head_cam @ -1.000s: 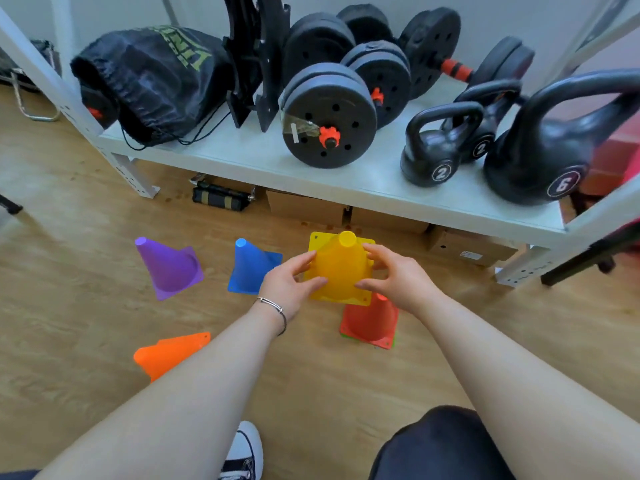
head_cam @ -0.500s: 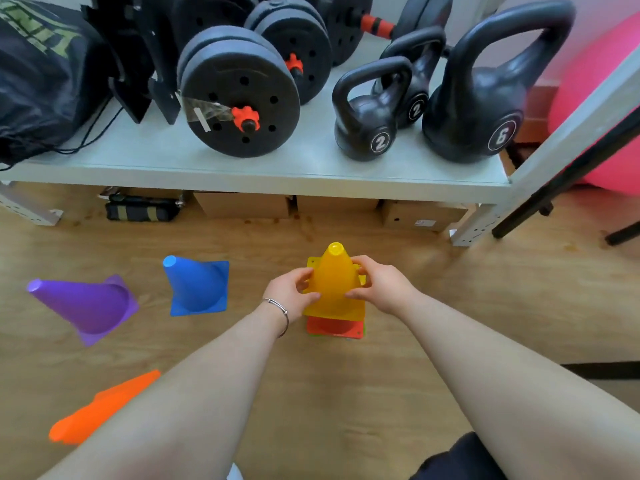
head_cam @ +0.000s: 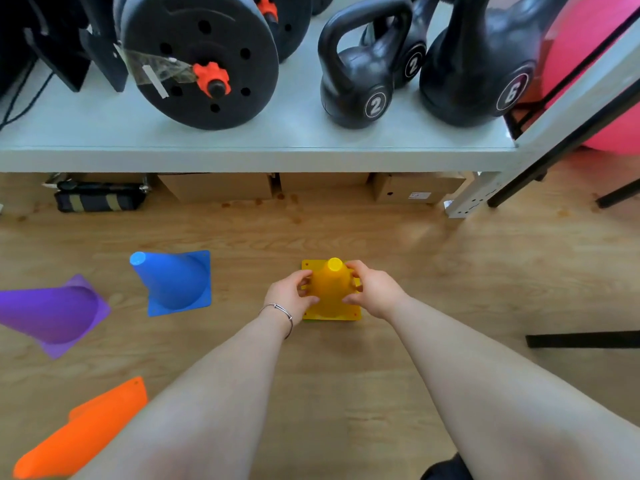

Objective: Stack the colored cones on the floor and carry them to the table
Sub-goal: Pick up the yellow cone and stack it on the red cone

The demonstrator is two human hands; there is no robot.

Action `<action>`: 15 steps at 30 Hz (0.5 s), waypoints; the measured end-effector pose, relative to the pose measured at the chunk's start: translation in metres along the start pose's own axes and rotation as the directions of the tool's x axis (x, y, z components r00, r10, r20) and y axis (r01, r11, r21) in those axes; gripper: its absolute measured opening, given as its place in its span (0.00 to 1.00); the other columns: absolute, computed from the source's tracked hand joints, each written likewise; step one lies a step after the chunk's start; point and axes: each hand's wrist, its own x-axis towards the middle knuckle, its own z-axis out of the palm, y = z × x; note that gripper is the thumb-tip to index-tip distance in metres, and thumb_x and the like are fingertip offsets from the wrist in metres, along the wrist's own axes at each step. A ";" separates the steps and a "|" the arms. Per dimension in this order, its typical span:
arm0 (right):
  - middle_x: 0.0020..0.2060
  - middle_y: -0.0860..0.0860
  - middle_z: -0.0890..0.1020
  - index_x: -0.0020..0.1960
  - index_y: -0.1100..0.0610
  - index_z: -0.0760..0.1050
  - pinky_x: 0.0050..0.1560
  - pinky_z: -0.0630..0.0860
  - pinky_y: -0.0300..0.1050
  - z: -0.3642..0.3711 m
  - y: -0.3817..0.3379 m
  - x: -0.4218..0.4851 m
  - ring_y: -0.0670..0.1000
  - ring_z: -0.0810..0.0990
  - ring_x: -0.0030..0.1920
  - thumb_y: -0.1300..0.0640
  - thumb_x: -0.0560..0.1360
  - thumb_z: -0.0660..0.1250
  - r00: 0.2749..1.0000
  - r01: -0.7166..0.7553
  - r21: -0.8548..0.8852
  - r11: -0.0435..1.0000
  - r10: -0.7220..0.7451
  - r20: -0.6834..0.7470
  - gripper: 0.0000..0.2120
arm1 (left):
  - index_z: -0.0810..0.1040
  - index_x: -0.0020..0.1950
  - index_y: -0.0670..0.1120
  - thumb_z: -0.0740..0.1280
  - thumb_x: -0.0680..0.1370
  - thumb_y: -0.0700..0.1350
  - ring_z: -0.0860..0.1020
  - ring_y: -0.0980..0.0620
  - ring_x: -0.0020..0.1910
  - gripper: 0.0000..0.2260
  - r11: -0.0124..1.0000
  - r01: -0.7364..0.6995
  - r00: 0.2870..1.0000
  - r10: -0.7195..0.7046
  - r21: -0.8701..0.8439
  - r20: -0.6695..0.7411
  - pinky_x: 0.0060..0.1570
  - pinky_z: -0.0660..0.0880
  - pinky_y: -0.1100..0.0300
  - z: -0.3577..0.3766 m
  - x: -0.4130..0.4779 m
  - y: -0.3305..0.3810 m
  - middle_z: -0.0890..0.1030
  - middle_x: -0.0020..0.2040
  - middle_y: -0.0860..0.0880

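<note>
Yellow cone point(head_cam: 331, 292) clasped upright on the floor point(head_cam: 346, 393), left hand point(head_cam: 288, 295) and right hand point(head_cam: 374, 292) each in closed grip on its flanks. Likely light, stiff, slick plastic; best held low near the base. Blue cone point(head_cam: 175, 282) at nine o'clock.

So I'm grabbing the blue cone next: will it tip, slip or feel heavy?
The blue cone stands on a wide square base, so a nudge would probably slide it rather than tip it. It looks like thin, glossy plastic: likely light, perhaps slightly slippery. Its tapered body should suit a one-hand grip.
</note>
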 end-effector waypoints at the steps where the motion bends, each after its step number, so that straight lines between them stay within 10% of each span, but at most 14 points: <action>1: 0.63 0.57 0.79 0.74 0.50 0.62 0.59 0.76 0.51 0.002 0.000 0.000 0.59 0.79 0.60 0.50 0.70 0.76 1.000 -0.008 -0.001 1.000 0.008 0.002 0.38 | 0.74 0.66 0.53 0.76 0.68 0.42 0.81 0.54 0.54 0.28 1.000 0.005 1.000 -0.005 0.002 -0.001 0.57 0.76 0.59 0.001 0.000 -0.001 0.81 0.60 0.50; 15: 0.62 0.58 0.79 0.76 0.49 0.60 0.60 0.76 0.50 0.005 0.000 0.003 0.60 0.77 0.62 0.50 0.71 0.75 1.000 -0.021 -0.016 1.000 0.021 0.005 0.39 | 0.73 0.66 0.51 0.76 0.69 0.45 0.81 0.51 0.54 0.27 0.997 0.021 1.000 -0.021 0.074 -0.011 0.56 0.77 0.55 0.007 -0.001 0.002 0.80 0.61 0.48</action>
